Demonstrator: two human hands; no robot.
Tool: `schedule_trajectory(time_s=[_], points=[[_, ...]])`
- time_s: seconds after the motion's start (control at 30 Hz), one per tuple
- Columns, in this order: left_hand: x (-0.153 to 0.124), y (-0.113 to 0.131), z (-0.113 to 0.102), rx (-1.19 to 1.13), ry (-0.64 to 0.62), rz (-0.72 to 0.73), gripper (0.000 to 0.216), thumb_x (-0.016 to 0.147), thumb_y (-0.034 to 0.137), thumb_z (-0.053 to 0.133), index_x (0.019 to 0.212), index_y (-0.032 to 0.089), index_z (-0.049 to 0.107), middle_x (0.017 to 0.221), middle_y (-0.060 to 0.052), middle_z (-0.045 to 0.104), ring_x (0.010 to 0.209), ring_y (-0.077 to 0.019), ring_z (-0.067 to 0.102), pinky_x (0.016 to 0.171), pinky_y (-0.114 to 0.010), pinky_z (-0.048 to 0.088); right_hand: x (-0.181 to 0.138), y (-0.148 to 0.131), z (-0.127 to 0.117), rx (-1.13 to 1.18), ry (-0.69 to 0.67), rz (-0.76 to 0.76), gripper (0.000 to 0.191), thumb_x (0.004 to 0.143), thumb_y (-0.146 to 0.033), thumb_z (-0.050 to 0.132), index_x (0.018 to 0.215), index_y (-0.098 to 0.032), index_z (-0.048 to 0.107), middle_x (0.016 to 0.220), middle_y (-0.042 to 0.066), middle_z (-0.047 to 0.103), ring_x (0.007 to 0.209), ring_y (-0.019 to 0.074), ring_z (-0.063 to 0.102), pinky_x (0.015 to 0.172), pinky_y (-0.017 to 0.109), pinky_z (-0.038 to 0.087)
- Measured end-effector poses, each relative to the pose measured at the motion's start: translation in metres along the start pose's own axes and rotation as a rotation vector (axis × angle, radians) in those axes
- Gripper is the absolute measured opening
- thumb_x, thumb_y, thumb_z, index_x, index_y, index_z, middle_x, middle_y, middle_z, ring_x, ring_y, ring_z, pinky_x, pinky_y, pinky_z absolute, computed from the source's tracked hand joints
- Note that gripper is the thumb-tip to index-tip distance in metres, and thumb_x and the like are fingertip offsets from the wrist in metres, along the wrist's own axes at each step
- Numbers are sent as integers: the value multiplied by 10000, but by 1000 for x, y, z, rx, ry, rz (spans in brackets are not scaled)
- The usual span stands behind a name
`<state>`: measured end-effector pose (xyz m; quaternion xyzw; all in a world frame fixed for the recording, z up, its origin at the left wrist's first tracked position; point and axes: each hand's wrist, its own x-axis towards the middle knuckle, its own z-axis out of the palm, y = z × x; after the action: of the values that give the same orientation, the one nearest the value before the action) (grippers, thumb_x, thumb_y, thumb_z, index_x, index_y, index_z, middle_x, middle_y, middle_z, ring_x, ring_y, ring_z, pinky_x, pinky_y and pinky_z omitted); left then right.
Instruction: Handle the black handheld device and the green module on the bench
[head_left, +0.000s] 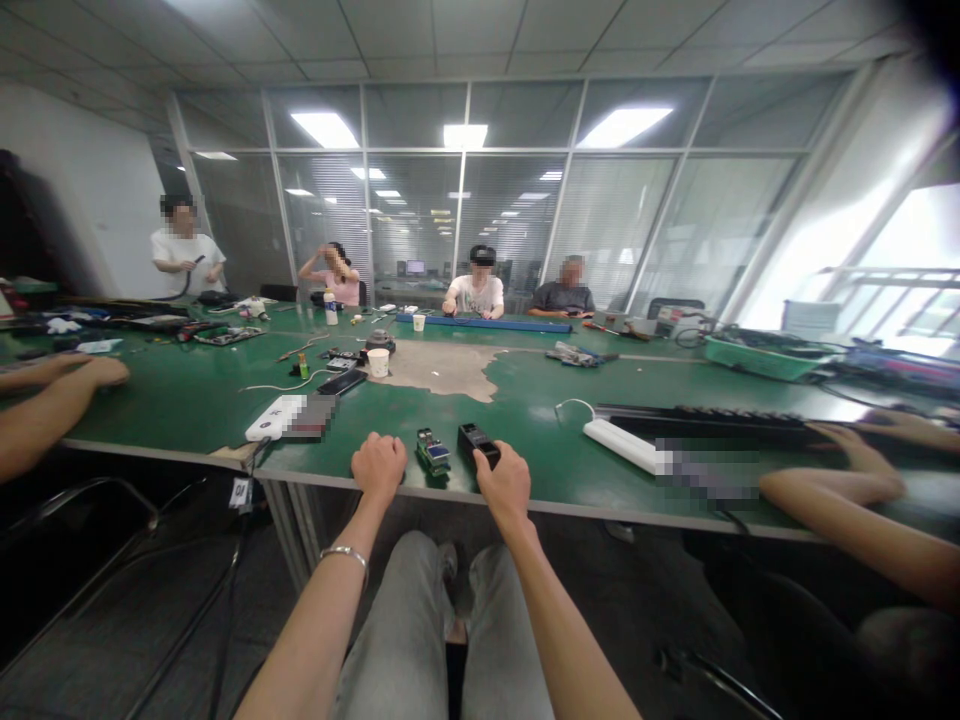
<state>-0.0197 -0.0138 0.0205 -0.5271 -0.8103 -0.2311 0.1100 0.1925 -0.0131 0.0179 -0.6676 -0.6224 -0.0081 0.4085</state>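
Your right hand (505,482) grips a black, boxy device (475,442), likely light, stiff, best held by its sides; your left hand (379,466) is curled, contents hidden.

I can make out a 0 and a 1 on the white tag (240,493) below the worktop (161,400).
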Motion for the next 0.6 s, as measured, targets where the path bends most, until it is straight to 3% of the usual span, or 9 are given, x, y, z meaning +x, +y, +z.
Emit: schedule_trajectory(time_s=[0.17,0.37,0.6], points=[[0,-1,2,-10,-3,6,466,932,413,340,938,191,751,968,-115,625,849,-201,590,726,-286,383,-7,6,4,18,2,-27,457,870,-409,533,1194,-89,585,1083,158,665,998,274,591,871,337,406],[0,1,0,-9,-10,1,471,931,424,342,950,193,752,977,-119,623,857,-204,591,730,-288,384,-12,18,-1,42,16,-64,655,841,-444,568,1339,-29,468,1205,209,608,1088,292,561,946,375,403],[0,2,3,-16,-16,-1,482,931,440,336,947,193,750,981,-119,624,865,-203,588,724,-282,377,-1,26,6,132,57,-99,760,788,-607,591,1294,-45,516,1224,203,600,1104,292,559,975,385,399]])
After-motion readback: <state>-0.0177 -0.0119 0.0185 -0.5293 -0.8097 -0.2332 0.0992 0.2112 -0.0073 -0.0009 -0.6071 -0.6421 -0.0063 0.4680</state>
